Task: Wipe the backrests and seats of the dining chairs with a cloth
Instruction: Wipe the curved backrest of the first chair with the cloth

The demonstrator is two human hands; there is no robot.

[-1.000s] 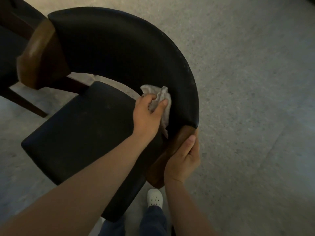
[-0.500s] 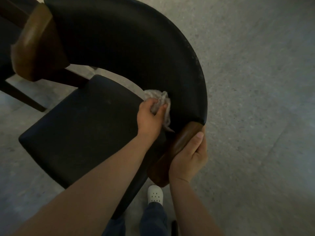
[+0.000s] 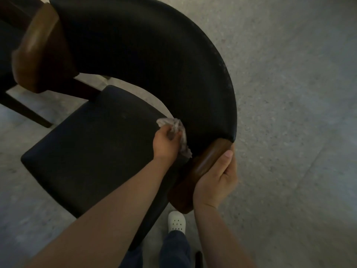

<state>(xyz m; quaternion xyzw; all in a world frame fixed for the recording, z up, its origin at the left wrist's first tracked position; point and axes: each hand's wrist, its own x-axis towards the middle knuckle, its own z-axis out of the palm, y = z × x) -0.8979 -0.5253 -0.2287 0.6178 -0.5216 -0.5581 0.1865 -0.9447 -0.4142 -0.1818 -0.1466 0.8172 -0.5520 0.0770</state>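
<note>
Counted: one dining chair (image 3: 123,105) with one curved black backrest (image 3: 164,60), one black seat (image 3: 90,151) and two brown wooden arm ends; one cloth (image 3: 180,130); two hands; one white shoe (image 3: 176,221). Left hand (image 3: 166,145): fingers (image 3: 171,133) curled tight round the pale crumpled cloth, bunched in the grip, loose tail hanging down past the palm. Cloth pressed against the inner face of the backrest, low down near its right end, just above the rear corner of the seat and just beside the near arm end (image 3: 204,163). Right hand (image 3: 214,182): clasped round that near arm end from the outer side, thumb laid straight along the top of the wood, tip close to the seam where the black padding starts, remaining fingers (image 3: 232,167) folded round the far side and mostly hidden. Both forearms bare, reaching in from the bottom edge, left one crossing over the seat. Far arm end (image 3: 34,55) at top left, well apart from both hands. Grey speckled floor (image 3: 289,113) under and around the chair. Shoe perforated, flat on the floor just below the near arm end, dark trouser leg (image 3: 173,248) above it at the bottom edge. Dark wooden legs at far left, too dim to tell whether part of the same chair.
</note>
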